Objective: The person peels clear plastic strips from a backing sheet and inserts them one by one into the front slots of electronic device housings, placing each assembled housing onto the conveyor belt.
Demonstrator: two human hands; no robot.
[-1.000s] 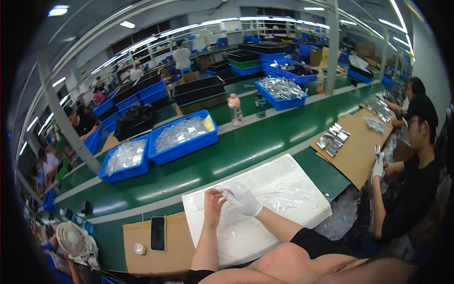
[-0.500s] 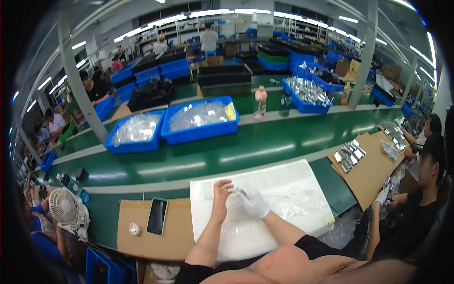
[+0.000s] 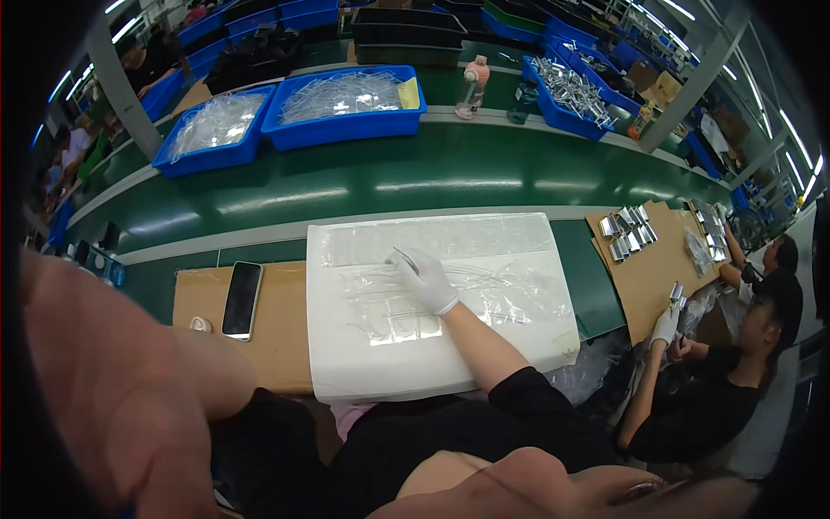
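Observation:
My right hand (image 3: 424,284), in a white glove, is closed around slim grey tweezers (image 3: 403,257), whose tip points up and left. It rests over clear plastic film pieces (image 3: 484,290) on a white padded sheet (image 3: 346,368). A row of flat clear film (image 3: 432,240) runs along the sheet's far edge. My left hand (image 3: 121,389) is bare and raised very close to the camera at the left. It is large and blurred, and its fingers cannot be made out.
Cardboard (image 3: 281,346) left of the sheet bears a phone (image 3: 243,298) and a small white item (image 3: 201,324). Blue bins (image 3: 346,130) of clear plastic stand across the green bench (image 3: 346,177). On the right, a co-worker (image 3: 726,372) handles metal parts beside cardboard (image 3: 648,294) with more parts.
My left hand has left the space beside the right hand and come up toward the camera. My right hand now rests lower over the film. The view has tilted down.

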